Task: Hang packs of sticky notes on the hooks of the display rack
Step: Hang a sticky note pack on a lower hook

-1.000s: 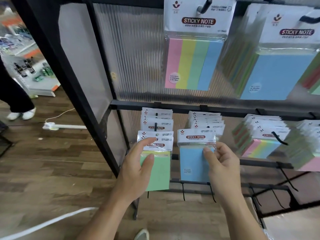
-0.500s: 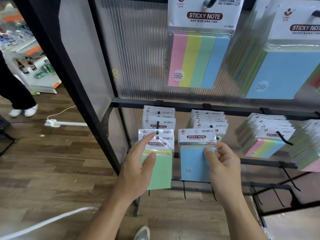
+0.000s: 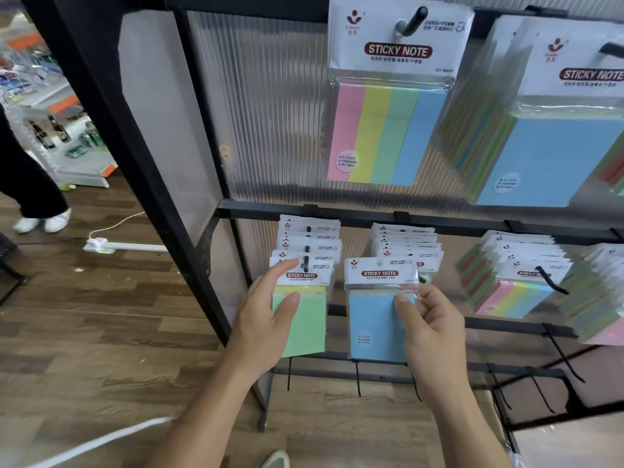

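Note:
My left hand (image 3: 260, 325) holds a green sticky-note pack (image 3: 307, 329) at its left edge, index finger on the white header, thumb on the green face. A black hook tip (image 3: 306, 263) pokes through that header, in front of several packs hanging behind it. My right hand (image 3: 435, 325) pinches a blue pack (image 3: 374, 329) at its upper right, thumb on the front. The blue pack's hanging hole looks empty. It sits in front of the neighbouring stack of packs (image 3: 405, 243) on the black display rack (image 3: 256, 211).
Large packs (image 3: 388, 130) hang on the upper row, striped packs (image 3: 513, 292) to the right. Bare hooks (image 3: 358, 380) hang from the lower bar. On the wooden floor at left lie a white power strip (image 3: 101, 245) and a cable (image 3: 94, 444). A person's legs (image 3: 30, 184) stand there too.
My left hand has pushed the green pack's header over the hook tip, which now sticks out through it. The blue pack in my right hand has barely moved.

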Motion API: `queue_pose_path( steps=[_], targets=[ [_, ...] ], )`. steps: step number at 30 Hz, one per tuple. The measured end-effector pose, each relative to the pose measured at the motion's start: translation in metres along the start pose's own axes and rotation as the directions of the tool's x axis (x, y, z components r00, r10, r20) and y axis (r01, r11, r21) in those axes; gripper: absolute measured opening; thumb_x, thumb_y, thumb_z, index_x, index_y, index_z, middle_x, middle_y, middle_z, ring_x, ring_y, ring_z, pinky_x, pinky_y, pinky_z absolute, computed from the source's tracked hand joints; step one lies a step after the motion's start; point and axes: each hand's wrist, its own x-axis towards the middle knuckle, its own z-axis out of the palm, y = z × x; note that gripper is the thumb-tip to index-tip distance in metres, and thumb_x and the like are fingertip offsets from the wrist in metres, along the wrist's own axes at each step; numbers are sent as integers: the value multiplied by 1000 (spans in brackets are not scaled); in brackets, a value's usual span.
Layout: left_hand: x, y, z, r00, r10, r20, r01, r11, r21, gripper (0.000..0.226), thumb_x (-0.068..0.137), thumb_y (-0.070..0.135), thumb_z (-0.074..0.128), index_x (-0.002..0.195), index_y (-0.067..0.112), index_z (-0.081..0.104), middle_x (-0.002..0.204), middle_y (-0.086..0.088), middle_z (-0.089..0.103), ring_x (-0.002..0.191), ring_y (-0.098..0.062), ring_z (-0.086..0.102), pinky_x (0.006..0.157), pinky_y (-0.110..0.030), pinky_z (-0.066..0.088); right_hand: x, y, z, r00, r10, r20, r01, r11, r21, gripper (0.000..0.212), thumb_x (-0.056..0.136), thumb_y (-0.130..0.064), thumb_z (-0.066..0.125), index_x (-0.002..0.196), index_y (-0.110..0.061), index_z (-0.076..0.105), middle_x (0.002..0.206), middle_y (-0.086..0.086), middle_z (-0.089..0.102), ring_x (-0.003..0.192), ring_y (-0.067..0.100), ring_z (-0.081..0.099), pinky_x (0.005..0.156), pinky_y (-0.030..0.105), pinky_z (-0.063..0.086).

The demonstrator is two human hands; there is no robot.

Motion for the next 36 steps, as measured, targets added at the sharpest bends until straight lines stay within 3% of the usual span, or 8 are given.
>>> queue_pose_path(
  steps=[6, 9, 13, 16, 20, 25, 33, 36],
  targets=[
    [-2, 2, 2, 999, -45, -19, 44, 996, -75, 45, 101, 19, 50, 114, 61, 46, 120, 11, 61, 94, -5, 67, 63, -27, 59, -2, 4, 0, 999, -28, 25, 28, 999, -27, 14, 96, -6, 54, 85, -13, 58, 45, -13, 33, 42, 2, 31, 42, 10, 27],
    [-2, 5, 1, 999, -39, -36, 37, 998, -50, 43, 100, 20, 50, 114, 60, 43, 117, 16, 59, 92, 1, 66, 58, -22, 55, -6, 3, -3, 998, -64, -3, 64, 998, -23, 13, 96, -5, 53, 94, -17, 57, 46, -13, 40, 44, 0, 37, 44, 10, 32],
    [-7, 2, 1, 993, -43, -106, 39, 998, -40, 36, 98, 21, 54, 109, 54, 44, 114, 14, 62, 91, -3, 67, 55, -18, 52, -13, 11, -11, 980, -157, -123, 151, 987, -58, 35, 94, -7, 56, 118, -31, 50, 77, 7, 62, 66, 8, 57, 62, 17, 45],
    [-10, -4, 3, 983, -49, -179, 50, 999, -1, 30, 97, 21, 57, 103, 49, 47, 108, 12, 67, 87, -7, 68, 54, -21, 52, -17, 12, -18, 968, -194, -158, 187, 981, -57, 47, 95, -8, 54, 129, -39, 43, 93, -1, 63, 72, 5, 58, 62, 12, 44],
    [-22, -10, 3, 967, -65, -247, 67, 998, -1, 27, 98, 17, 56, 104, 43, 51, 100, 8, 71, 81, -12, 68, 47, -17, 45, -16, 17, -28, 980, -175, -96, 166, 982, -93, 44, 97, -2, 48, 130, -32, 51, 115, -14, 60, 93, -8, 59, 69, 4, 44],
    [-34, -7, -1, 964, -8, -264, 19, 999, 39, 32, 97, 13, 55, 108, 43, 56, 85, -4, 70, 59, -7, 59, 45, -16, 37, -13, 25, -30, 983, -169, -70, 152, 968, -202, 43, 98, -3, 47, 129, -33, 55, 98, -8, 57, 84, -4, 53, 70, 6, 40],
    [-40, 7, 0, 956, 42, -290, -54, 998, -34, 29, 96, 8, 55, 104, 35, 61, 104, 11, 68, 85, -10, 68, 56, -29, 53, -5, 26, -29, 991, -126, -49, 107, 953, -282, 44, 99, -7, 45, 133, -34, 51, 94, -5, 51, 81, -1, 51, 66, 5, 39],
    [-41, 13, -1, 962, 44, -269, -66, 995, -73, 28, 96, 9, 55, 105, 34, 61, 104, 11, 69, 87, -9, 69, 53, -21, 52, 3, 25, -27, 999, -52, 4, 50, 945, -324, 45, 101, -13, 44, 139, -36, 47, 99, -9, 48, 84, 7, 51, 61, 9, 38]
  ],
)
